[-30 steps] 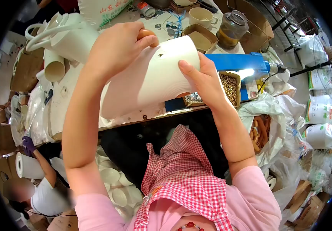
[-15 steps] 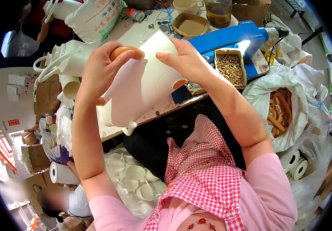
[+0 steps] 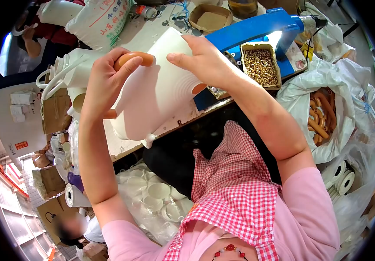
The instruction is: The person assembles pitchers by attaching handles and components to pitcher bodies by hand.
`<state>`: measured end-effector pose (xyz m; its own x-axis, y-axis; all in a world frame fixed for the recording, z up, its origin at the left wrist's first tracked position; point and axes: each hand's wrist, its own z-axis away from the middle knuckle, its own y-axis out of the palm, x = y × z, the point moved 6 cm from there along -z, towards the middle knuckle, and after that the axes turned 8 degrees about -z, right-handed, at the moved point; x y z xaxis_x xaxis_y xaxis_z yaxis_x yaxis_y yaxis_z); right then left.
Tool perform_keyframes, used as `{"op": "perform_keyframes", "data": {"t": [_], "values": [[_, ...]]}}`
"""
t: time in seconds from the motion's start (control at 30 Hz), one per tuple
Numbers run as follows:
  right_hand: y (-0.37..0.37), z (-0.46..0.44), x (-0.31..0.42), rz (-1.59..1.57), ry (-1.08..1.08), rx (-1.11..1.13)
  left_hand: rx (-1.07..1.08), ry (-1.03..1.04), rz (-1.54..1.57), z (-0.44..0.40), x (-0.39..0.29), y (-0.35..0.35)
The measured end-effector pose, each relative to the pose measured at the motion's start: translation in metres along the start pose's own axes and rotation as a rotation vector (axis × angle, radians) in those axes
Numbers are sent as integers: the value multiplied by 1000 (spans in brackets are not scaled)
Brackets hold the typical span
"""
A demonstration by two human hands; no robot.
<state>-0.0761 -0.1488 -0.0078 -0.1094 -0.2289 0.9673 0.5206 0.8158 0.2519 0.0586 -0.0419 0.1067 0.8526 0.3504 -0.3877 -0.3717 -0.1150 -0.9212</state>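
A white cylindrical vessel (image 3: 152, 93) lies tilted across the near edge of the table (image 3: 126, 145), with a small white knob at its lower end. My left hand (image 3: 115, 74) is wrapped round a brown curved handle (image 3: 136, 60), whose upper end meets the vessel's wall; the other end shows below my wrist. My right hand (image 3: 200, 61) rests on the vessel's upper right side, thumb on the wall and fingers hidden behind it. A brown piece (image 3: 199, 88) shows at the vessel's right edge, under my right wrist.
Right of the vessel stand a blue machine (image 3: 257, 27) and a box of brass screws (image 3: 260, 65). A bag of brown handles (image 3: 322, 115) is at the right. White jugs (image 3: 80, 65) and a white sack (image 3: 102, 24) are at the left. Co-workers appear at the left edge.
Over the last second my left hand, with the brown handle, and the vessel have shifted left and down in view, and the vessel has become steeper. The head view has turned and moved as well.
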Motion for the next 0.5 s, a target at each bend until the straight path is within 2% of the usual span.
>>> {"op": "perform_keyframes", "data": {"t": [0.1, 0.3, 0.37, 0.4, 0.43, 0.47, 0.5], "values": [[0, 0, 2, 8, -1, -4, -50, -19, -113, 1, -6, 0], [0, 0, 6, 23, 2, 6, -7, -34, -253, 2, -13, 0], [2, -6, 5, 46, 106, 46, 32, -89, -73, 4, -10, 2], [-1, -13, -3, 210, -127, -18, -10, -133, 26, 7, -8, -4], [-2, -12, -14, 340, -371, -85, -1, 11, -130, 10, -11, 0], [2, -3, -2, 44, -169, -35, -22, 5, -221, 9, -3, 2], [3, -4, -5, -99, -165, -19, -30, 20, -243, 7, -9, 1]]}}
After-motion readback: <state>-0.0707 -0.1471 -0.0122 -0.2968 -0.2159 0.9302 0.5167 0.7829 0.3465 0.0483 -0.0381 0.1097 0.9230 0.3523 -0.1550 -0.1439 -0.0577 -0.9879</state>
